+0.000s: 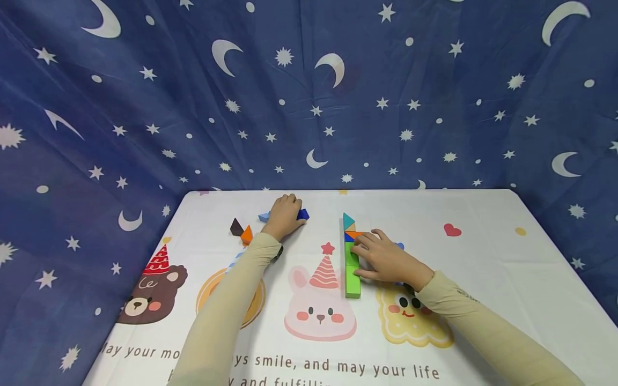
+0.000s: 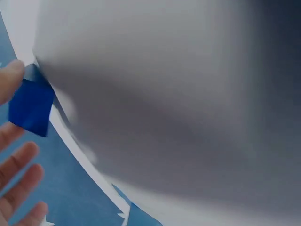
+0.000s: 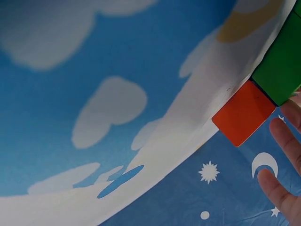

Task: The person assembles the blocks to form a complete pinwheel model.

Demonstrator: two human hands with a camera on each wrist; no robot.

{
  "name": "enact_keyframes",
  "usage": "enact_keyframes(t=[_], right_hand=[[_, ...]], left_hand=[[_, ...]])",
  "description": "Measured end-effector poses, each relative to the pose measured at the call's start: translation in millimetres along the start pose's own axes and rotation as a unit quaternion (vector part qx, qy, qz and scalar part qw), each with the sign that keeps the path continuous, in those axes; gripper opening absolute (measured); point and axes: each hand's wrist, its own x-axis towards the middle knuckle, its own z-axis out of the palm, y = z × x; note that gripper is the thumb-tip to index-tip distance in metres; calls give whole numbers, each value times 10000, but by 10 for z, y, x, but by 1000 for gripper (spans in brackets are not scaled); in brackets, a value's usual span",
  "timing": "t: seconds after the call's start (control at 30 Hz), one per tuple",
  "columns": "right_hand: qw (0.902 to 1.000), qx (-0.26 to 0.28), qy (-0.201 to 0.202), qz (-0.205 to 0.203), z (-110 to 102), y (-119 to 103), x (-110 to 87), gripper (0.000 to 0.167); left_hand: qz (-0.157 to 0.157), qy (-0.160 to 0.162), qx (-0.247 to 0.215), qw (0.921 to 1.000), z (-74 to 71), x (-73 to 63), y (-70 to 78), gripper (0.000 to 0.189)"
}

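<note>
My left hand (image 1: 284,217) is at the back of the table, thumb and index finger pinching a dark blue block (image 2: 30,107). The other fingers spread apart in the left wrist view. Close to this hand lies a light blue block (image 1: 263,217), partly covered by it. My right hand (image 1: 386,259) rests along the right side of a row of blocks, its fingertips at two green blocks (image 1: 352,282). Beyond them in the row sit a blue triangle (image 1: 348,237), an orange block (image 3: 243,114) and, farthest away, a teal triangle (image 1: 348,222) beside a wood-coloured piece.
Left of the left hand stand a black triangular block (image 1: 236,227) and an orange triangular block (image 1: 247,236). The white tablecloth (image 1: 502,300) has printed animals and lettering. A dark blue curtain (image 1: 367,134) with moons and stars hangs behind the table and along its sides.
</note>
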Motion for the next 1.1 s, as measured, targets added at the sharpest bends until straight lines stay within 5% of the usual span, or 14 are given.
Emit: enact_keyframes(t=[0.3, 0.7, 1.1], right_hand=[[9999, 10, 115, -80, -15, -3, 9, 47], [9999, -92, -51, 16, -6, 7, -2, 49], [9998, -47, -158, 94, -12, -3, 4, 50]], left_hand=[[969, 261, -507, 9937, -7, -67, 6, 40], [686, 109, -639, 9955, 0, -111, -26, 11], [1016, -119, -346, 9942, -8, -94, 270, 15]])
